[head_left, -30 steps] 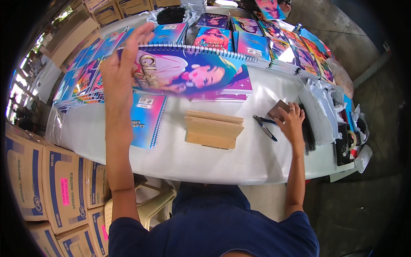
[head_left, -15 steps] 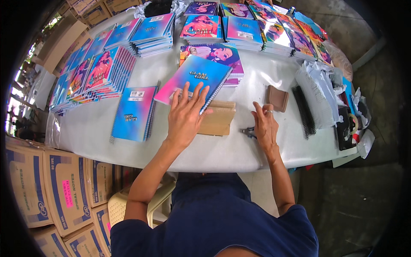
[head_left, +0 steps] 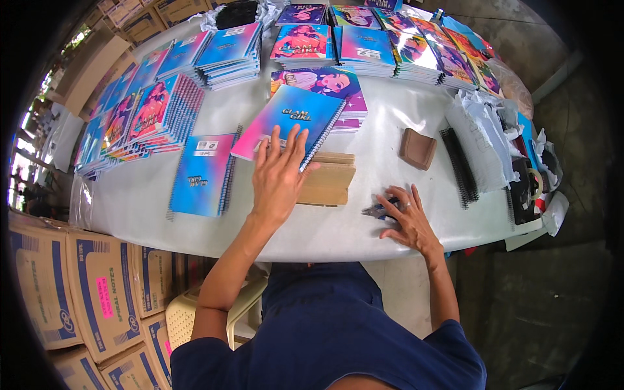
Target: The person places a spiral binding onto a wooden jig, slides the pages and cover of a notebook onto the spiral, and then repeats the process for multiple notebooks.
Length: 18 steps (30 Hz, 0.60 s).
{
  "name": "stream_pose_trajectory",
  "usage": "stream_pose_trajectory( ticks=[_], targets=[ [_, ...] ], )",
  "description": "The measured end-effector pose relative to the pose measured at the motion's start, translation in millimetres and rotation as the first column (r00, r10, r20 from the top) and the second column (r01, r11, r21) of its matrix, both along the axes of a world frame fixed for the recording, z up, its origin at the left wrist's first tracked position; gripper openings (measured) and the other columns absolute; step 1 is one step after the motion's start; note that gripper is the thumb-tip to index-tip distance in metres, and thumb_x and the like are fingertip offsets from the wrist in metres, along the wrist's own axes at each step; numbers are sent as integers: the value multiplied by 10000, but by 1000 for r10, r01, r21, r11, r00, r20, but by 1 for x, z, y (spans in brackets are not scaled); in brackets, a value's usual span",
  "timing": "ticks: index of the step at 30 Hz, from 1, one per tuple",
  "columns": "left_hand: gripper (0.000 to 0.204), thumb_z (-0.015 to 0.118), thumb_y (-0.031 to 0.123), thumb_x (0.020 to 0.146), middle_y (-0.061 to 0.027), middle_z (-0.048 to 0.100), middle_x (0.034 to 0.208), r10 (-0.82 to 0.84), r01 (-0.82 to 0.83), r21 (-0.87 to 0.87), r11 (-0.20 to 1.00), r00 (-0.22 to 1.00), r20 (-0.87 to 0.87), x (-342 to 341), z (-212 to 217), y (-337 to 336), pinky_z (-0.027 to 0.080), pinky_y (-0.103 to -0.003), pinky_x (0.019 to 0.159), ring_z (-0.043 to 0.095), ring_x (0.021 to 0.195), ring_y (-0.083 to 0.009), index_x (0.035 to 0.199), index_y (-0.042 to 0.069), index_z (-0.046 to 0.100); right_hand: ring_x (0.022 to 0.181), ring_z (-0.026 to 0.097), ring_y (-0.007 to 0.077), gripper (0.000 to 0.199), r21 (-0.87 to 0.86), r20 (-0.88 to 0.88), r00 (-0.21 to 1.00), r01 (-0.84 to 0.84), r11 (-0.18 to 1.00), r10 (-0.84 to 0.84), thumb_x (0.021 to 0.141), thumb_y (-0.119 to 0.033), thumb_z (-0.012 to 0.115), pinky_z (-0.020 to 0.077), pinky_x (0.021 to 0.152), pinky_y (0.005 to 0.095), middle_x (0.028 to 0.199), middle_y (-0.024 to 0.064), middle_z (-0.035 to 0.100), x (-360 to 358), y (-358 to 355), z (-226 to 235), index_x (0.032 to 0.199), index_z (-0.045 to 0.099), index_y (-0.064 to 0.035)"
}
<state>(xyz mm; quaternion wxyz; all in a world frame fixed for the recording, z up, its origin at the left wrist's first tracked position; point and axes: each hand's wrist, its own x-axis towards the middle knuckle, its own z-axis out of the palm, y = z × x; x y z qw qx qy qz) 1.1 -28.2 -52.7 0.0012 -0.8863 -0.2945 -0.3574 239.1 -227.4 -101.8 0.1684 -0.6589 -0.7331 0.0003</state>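
Note:
A blue and pink spiral notebook [head_left: 286, 120] lies slanted, its lower end by a brown cardboard block [head_left: 328, 185]. My left hand [head_left: 278, 172] rests on its lower part, fingers stretched flat over the cover and thumb beside the wire spine. To the right, my right hand [head_left: 406, 218] hovers over or touches small dark pliers [head_left: 376, 210], fingers spread and not closed round them; the hand partly hides the handles. Behind the slanted notebook is a short stack of purple notebooks [head_left: 354, 97]. A similar blue and pink notebook [head_left: 201, 174] lies to its left.
Stacks of notebooks [head_left: 231, 55] line the table's far and left sides. A brown block-like piece [head_left: 417, 149] lies right of centre. Black spiral coils [head_left: 460, 166] and a paper-wrapped bundle [head_left: 484, 146] sit farther right. Cartons [head_left: 104, 292] and a cream plastic chair [head_left: 188, 312] stand at lower left.
My right hand has moved down toward the table edge and spread its fingers over the pliers. My left hand stays on the slanted notebook, which has barely shifted.

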Motion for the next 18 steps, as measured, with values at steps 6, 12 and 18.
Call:
stream_pose_trajectory(
  ticks=[6, 12, 18],
  targets=[
    [579, 683, 239, 834, -87, 542, 1353, 15, -13, 29, 999, 999, -49, 3, 1, 0, 357, -504, 1037, 463, 1269, -390, 1360, 92, 493, 952, 537, 281, 421, 80, -228, 951, 231, 970, -207, 825, -201, 690, 448, 840, 422, 1038, 127, 543, -18, 12, -5, 1215, 594, -75],
    [642, 718, 134, 786, -68, 522, 1377, 45, -44, 28, 999, 997, -55, 3, 1, -3, 360, -501, 1035, 453, 1281, -380, 1378, 105, 473, 927, 533, 270, 411, 337, -315, 947, 172, 926, -61, 830, -216, 690, 450, 778, 386, 1042, 119, 534, -93, 72, 54, 1205, 605, -71],
    [754, 719, -10, 685, -60, 514, 1385, 62, -61, 13, 998, 994, -88, 2, 2, -6, 359, -495, 1038, 458, 1274, -380, 1385, 105, 463, 824, 555, 279, 339, 267, -279, 959, 133, 954, -56, 883, -240, 642, 453, 690, 390, 935, 139, 552, -94, 80, 57, 1165, 619, -54]
  ],
)
